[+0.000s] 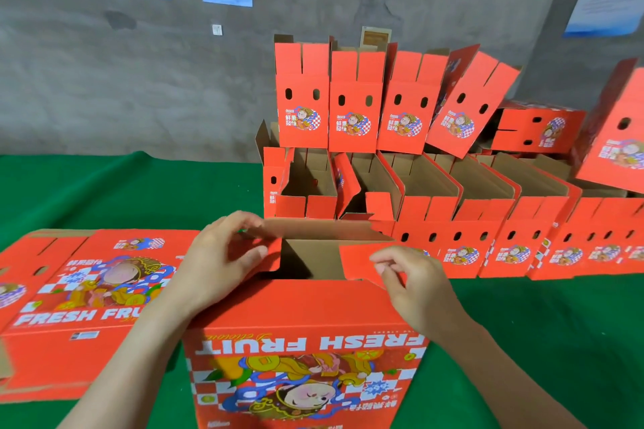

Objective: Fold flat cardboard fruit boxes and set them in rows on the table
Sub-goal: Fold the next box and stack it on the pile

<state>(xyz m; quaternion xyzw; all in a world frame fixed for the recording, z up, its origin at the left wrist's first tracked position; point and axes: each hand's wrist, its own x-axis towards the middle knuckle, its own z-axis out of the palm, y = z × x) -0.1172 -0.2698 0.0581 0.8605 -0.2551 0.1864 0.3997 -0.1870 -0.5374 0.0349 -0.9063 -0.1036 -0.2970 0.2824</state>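
Holding box (299, 310) on green desk (522, 324): left grip (223, 254) curled on L flap (275, 263), right grip (411, 282) pinching R flap (359, 259); folded boxes (460, 244) in rows behind, flat blanks (87, 289) at left

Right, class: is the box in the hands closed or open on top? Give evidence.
Open: the box shows its brown inside through a wide gap on top, between the left hand and right hand.

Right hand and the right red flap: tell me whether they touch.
Touching. The head view shows the right hand pinching the right red flap, fingers curled on its edge.
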